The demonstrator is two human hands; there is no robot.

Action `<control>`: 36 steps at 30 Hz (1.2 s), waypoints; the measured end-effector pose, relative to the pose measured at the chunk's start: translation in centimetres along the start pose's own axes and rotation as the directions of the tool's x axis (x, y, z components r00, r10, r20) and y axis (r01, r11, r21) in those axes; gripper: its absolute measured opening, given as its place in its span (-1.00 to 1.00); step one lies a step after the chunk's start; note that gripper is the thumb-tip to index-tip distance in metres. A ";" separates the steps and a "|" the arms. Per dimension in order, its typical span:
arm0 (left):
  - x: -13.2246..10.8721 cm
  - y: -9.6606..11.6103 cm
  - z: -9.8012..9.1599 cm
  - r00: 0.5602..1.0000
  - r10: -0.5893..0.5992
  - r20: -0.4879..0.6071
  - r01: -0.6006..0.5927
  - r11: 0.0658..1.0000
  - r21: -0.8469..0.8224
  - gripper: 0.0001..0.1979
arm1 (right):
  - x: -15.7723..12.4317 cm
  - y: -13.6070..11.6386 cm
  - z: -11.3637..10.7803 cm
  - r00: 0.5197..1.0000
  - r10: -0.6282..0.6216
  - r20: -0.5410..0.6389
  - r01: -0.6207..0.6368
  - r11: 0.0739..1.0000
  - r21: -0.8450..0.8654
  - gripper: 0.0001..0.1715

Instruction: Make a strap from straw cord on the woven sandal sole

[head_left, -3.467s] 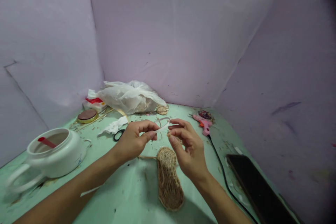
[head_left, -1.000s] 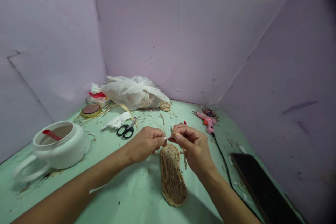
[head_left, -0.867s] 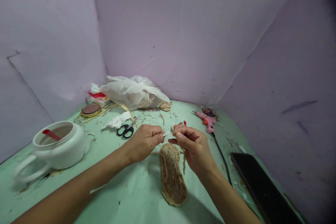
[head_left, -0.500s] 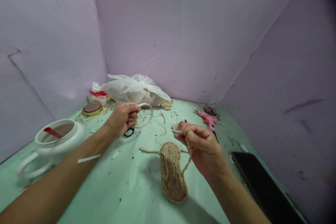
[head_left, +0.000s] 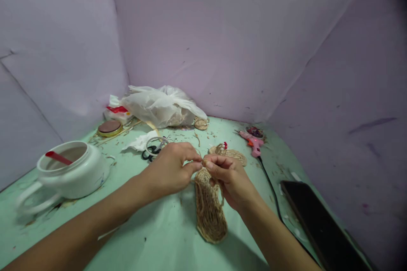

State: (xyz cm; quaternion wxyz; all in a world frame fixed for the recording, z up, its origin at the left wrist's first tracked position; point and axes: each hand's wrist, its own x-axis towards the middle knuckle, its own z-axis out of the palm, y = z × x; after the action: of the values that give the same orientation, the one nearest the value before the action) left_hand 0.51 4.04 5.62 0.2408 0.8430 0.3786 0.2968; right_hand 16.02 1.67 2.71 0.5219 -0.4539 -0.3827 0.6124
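A sole-shaped piece of coiled jute rope (head_left: 211, 218) lies on the green table, its upper end partly behind my hands. Above that end, my right hand (head_left: 230, 178) pinches a jute rope between thumb and fingers, and a length of it hangs down beside the sole. My left hand (head_left: 174, 167) meets it from the left, thumb and fingertips closed against the right fingertips. What lies between the left fingertips is too small to make out. A clear tape roll (head_left: 158, 139) rests by black-handled scissors (head_left: 149, 152), just beyond my left hand.
A second jute sole (head_left: 237, 155) with red beads lies behind my right hand. Farther right are a pink glue gun (head_left: 255, 147) with its cord and a black phone (head_left: 318, 220). On the left stands a white mug (head_left: 76, 178); a plastic bag (head_left: 159, 106) sits against the wall.
My left hand has let go of the tape roll, which now lies by the scissors, and has come right to meet my right hand. My right hand has shifted slightly left, uncovering the second sole.
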 end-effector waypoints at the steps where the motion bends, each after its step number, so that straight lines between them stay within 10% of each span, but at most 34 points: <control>1: -0.1 0.1 0.3 1.000 -0.012 -0.012 0.013 1.000 0.025 -0.83 | 0.0 0.0 0.0 1.000 -0.011 0.001 0.011 1.000 -0.009 -0.77; 10: 0.1 -0.6 0.6 0.978 -0.207 0.035 0.197 0.961 0.196 -0.86 | 0.2 -0.2 0.1 0.999 -0.047 -0.010 0.047 0.998 -0.038 -0.77; 15: 0.1 0.2 -1.2 0.993 -0.118 -0.009 0.117 0.978 0.175 -0.87 | 0.8 -0.9 -1.0 0.994 -0.009 -0.110 0.010 1.000 0.011 -0.75; 22: 0.6 0.0 -1.5 0.986 0.117 0.119 -0.095 0.980 -0.174 -0.90 | 0.4 -0.7 -0.8 0.974 0.175 0.143 -0.192 0.974 0.121 -0.73; 36: 0.8 -0.6 -0.7 0.995 0.057 0.079 -0.038 0.972 -0.230 -0.86 | -0.6 -0.9 0.2 0.979 0.148 0.138 -0.148 0.989 -0.008 -0.68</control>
State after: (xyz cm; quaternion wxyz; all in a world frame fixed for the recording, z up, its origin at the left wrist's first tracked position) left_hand 0.17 5.11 5.95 0.3449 0.8304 0.3110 0.3078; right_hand 16.17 1.26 3.73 0.4478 -0.4367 -0.3825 0.6801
